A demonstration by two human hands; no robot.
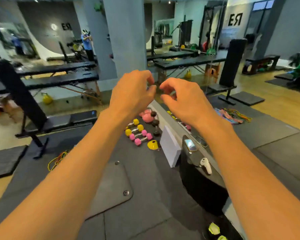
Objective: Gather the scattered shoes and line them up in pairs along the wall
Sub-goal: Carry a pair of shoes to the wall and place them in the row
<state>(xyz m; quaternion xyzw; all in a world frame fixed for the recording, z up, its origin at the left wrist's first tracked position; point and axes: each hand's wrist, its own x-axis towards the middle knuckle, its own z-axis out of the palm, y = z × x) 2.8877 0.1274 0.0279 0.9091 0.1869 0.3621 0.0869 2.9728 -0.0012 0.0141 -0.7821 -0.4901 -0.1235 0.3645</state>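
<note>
Hovering hands [133, 94] [184, 99] above floor dumbbells [139, 134]

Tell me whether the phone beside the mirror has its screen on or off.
On: the phone lies face up on a black surface, and its screen glows with a bright picture.

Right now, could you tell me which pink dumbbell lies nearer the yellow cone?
The pink dumbbell at the row's near end, left of the cone; the second pink dumbbell lies farther back.
</note>
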